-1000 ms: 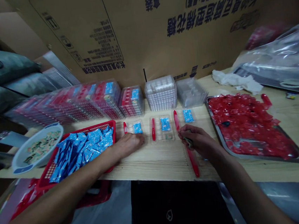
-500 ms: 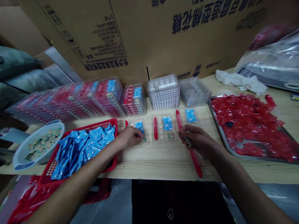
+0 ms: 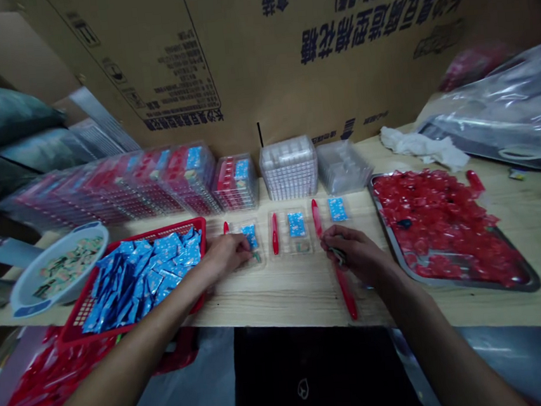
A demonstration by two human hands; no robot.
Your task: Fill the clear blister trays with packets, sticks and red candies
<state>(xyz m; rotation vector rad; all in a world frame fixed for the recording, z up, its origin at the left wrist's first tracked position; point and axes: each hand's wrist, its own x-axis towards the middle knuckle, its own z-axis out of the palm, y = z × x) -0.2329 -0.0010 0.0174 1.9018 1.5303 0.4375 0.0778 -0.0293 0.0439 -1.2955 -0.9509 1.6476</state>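
Observation:
My left hand (image 3: 228, 255) is over the leftmost clear tray, fingers closed near a small green piece (image 3: 256, 256) beside a blue packet (image 3: 249, 235); whatever the fingers pinch is hidden. In the middle, another clear tray (image 3: 291, 247) holds a red stick (image 3: 275, 233), a blue packet (image 3: 296, 224) and a small piece in its lower corner. My right hand (image 3: 351, 249) is closed on several small greenish pieces (image 3: 339, 255), above the right-hand trays. Around it are a red stick (image 3: 316, 216), a blue packet (image 3: 337, 209) and a nearer red stick (image 3: 347, 294).
A red basket (image 3: 199, 226) of blue packets and a blue bowl (image 3: 25, 297) of small pieces are at left. A metal tray (image 3: 392, 242) of red packages is at right. Filled tray stacks (image 3: 191, 178) and clear tray stacks (image 3: 291, 169) stand before a cardboard box (image 3: 247, 58).
The whole view has shifted slightly. My left hand has drawn back a little from the lower corner of the leftmost tray, showing a green piece there. My right hand stays over the right-hand trays.

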